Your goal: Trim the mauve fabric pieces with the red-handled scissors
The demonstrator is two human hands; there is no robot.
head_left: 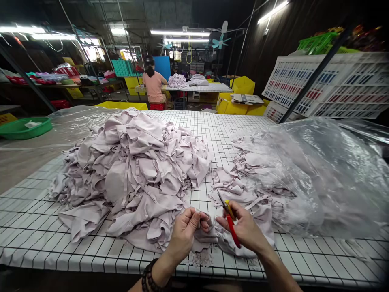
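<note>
My left hand (186,229) is closed, thumb against fingers, on the edge of a pale mauve garment (205,238) near the table's front. Red-handled scissors (232,229) with a yellow part lie in my right hand (245,227), its fingers curled around them and the dark blades pointing up and to the left. The two hands are a short way apart. Small fabric scraps (200,259) lie on the table just below them. Left of my hands rises a large heap of similar mauve pieces (139,154). More mauve cloth (229,184) spreads beyond and beside my right hand.
Clear plastic sheeting (340,174) covers cloth at the right of the grid-patterned table (27,231). A green basin (26,127) stands at the far left. White crates (328,81) are stacked at the right. A person in a pink top (154,86) sits at another table behind.
</note>
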